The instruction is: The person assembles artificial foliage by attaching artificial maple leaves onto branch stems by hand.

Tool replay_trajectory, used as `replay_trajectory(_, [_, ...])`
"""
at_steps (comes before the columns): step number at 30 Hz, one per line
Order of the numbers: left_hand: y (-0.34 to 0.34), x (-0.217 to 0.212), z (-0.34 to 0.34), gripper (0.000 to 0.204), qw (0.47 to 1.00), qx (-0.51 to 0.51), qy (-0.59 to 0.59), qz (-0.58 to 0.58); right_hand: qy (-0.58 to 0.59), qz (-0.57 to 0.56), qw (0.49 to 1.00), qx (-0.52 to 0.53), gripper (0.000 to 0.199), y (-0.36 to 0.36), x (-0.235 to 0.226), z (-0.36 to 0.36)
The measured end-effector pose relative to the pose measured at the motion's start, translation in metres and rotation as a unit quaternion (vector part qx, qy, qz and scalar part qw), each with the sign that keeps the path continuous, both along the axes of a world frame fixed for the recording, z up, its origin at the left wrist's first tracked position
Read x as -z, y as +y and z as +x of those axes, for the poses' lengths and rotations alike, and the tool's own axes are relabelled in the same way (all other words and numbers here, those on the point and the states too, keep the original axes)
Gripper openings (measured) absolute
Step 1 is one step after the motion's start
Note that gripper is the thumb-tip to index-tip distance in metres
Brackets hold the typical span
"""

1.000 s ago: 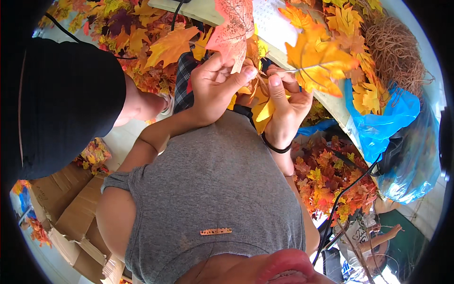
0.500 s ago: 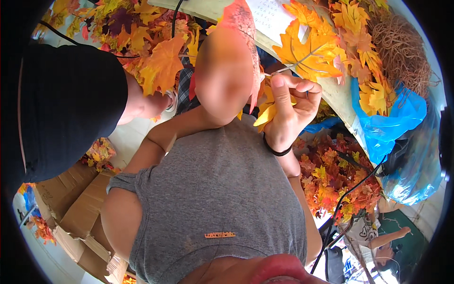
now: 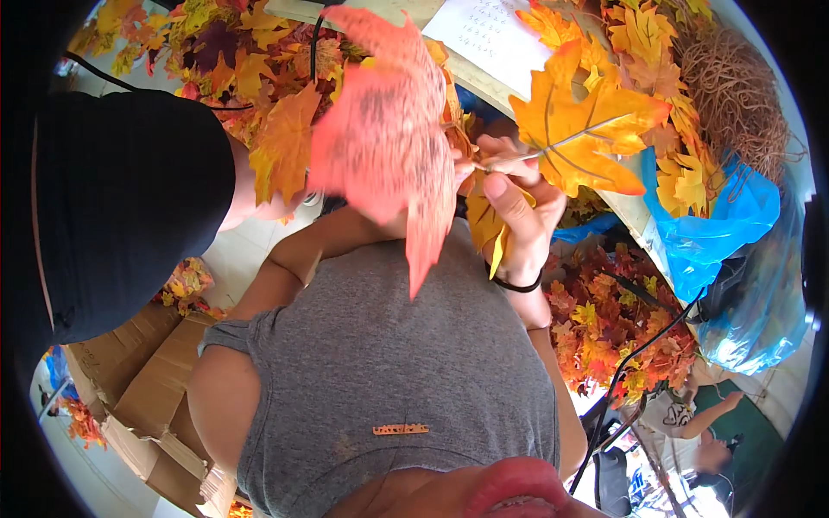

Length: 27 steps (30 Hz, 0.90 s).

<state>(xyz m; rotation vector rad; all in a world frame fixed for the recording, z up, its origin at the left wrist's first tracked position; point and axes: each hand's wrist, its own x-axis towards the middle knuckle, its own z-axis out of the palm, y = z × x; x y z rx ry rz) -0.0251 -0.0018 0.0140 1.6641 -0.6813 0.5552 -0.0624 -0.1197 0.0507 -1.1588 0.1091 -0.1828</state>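
In my right hand (image 3: 522,207), thumb and fingers pinch the stem of an orange-yellow artificial maple leaf (image 3: 591,129). A smaller yellow leaf (image 3: 486,226) hangs below those fingers. A large pinkish-red artificial maple leaf (image 3: 380,129), blurred, hangs in front of my left hand (image 3: 464,170) and covers most of it. Only a bit of its fingers shows, bent in close by the stems' meeting point, next to the right fingertips. What the left fingers grip is hidden.
A worktable (image 3: 475,73) bears a written paper sheet (image 3: 488,43), leaves and brown twine (image 3: 734,95). A blue plastic bag (image 3: 717,224) hangs at its edge. Leaf heaps (image 3: 604,319) lie beside me. A person in dark clothes (image 3: 129,216) is close on the left, above cardboard boxes (image 3: 160,380).
The red leaf has swung down and left, its printed side now more in view. My hands have come closer together, and the orange-yellow leaf has shifted right and slightly down.
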Motion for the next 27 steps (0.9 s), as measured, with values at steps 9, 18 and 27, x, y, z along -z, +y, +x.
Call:
replay_trajectory(9, [0.003,0.006,0.002,0.018,0.996,0.07,0.055,-0.014,0.031,0.253,0.96,-0.116,0.034,-0.001,0.007,0.002])
replay_trajectory(18, [0.001,0.009,-0.001,0.014,0.986,0.11,0.117,-0.039,-0.03,0.046,0.998,-0.042,0.038,-0.001,0.01,0.0])
replay_trajectory(27, [0.004,0.026,-0.009,0.011,0.966,0.135,0.219,-0.02,-0.039,-0.126,0.991,0.003,0.035,-0.009,0.022,-0.004])
